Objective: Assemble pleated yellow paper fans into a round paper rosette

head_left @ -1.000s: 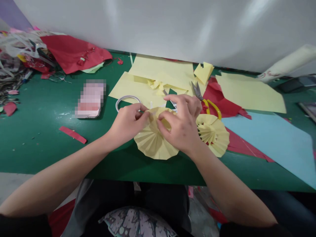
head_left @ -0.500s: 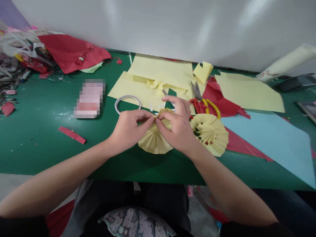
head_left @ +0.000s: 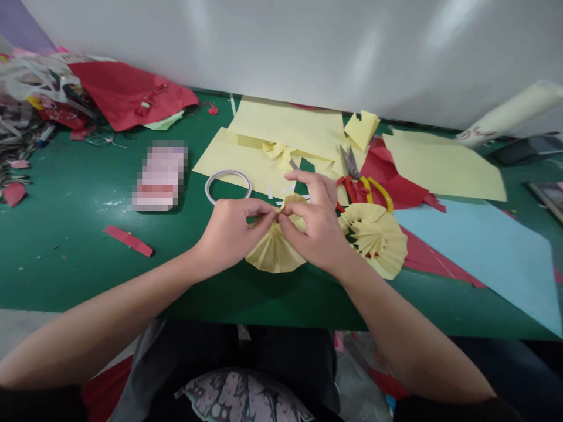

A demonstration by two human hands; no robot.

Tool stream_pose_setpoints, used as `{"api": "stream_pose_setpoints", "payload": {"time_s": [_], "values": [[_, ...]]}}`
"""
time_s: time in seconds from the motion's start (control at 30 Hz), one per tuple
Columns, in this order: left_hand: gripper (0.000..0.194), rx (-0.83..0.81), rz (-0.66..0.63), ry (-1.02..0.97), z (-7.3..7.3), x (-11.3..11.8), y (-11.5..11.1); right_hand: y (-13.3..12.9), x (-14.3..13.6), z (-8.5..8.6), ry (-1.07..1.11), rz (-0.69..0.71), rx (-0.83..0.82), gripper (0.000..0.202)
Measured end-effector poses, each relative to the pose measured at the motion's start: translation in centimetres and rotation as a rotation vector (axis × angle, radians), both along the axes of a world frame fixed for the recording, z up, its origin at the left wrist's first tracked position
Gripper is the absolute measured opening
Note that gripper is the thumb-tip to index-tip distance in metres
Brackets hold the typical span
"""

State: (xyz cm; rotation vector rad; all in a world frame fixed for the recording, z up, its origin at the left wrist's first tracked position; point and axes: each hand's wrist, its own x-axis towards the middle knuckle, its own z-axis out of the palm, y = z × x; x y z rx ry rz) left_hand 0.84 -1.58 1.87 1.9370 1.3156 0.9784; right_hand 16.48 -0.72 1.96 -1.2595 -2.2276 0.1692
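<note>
Between my hands is a yellow pleated paper fan (head_left: 276,252), its folds spreading toward me over the table's front edge. My left hand (head_left: 233,234) pinches it near the centre, thumb against forefinger. Close against those fingertips, my right hand (head_left: 319,228) pinches the same spot, with its forefinger raised. The fingers hide the exact point of the grip. A second yellow pleated paper rosette (head_left: 378,240) with cut-outs lies just right of my right hand. Behind my left hand rests a roll of tape (head_left: 229,173).
Scissors (head_left: 352,167) with red and yellow handles lie behind the rosette. Yellow paper sheets (head_left: 285,120), a light blue sheet (head_left: 488,240) and red paper (head_left: 382,170) cover the back and right. A blurred pinkish box (head_left: 160,176) and red strip (head_left: 128,240) lie left; clutter fills the far left.
Both hands stay at the fan's centre with only slight finger shifts. The fan's lower edge has risen a little. Everything else on the table lies as before.
</note>
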Motion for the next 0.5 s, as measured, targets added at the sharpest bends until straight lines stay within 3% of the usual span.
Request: {"api": "stream_pose_setpoints", "payload": {"time_s": [0.5], "values": [[0.019,0.039,-0.015,0.039,-0.4,0.14,-0.17,0.08,-0.03,0.07,0.049,0.036,-0.096,0.022]]}}
